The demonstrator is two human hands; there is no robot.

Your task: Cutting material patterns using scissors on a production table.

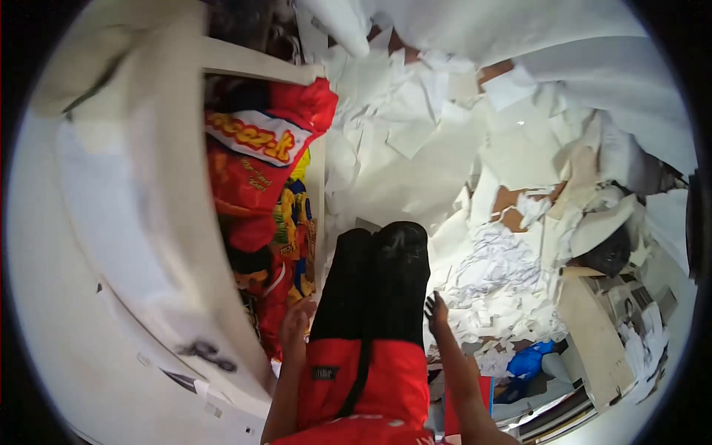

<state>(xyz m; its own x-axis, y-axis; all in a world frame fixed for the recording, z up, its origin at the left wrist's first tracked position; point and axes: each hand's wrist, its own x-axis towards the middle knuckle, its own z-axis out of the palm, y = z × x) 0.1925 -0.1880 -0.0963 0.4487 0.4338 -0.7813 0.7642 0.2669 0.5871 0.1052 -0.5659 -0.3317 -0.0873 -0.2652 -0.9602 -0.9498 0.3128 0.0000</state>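
Observation:
My left hand (pixel 298 320) is raised beside my left thigh, at the edge of a white shelf unit (pixel 259 61). Its fingers look stretched out, with nothing seen in them. Folded red clothes (pixel 256 178) with a white and yellow band lie inside the unit, near that hand. Below them are yellow, blue and orange printed pieces (pixel 293 230), whose kind I cannot tell. On the other side, my right hand (pixel 437 311) hangs by my right thigh, fingers apart and holding nothing. Scraps of white paper (pixel 497 259) cover the floor close to it.
Large white sheets (pixel 393 170) spread over the floor ahead, with brown patches (pixel 512 208) showing through. To the right are a black bag-like thing (pixel 608 252) and an open cardboard-like box (pixel 593 334). A blue bundle (pixel 528 360) lies at lower right. A white wall-like surface (pixel 111 245) stands left.

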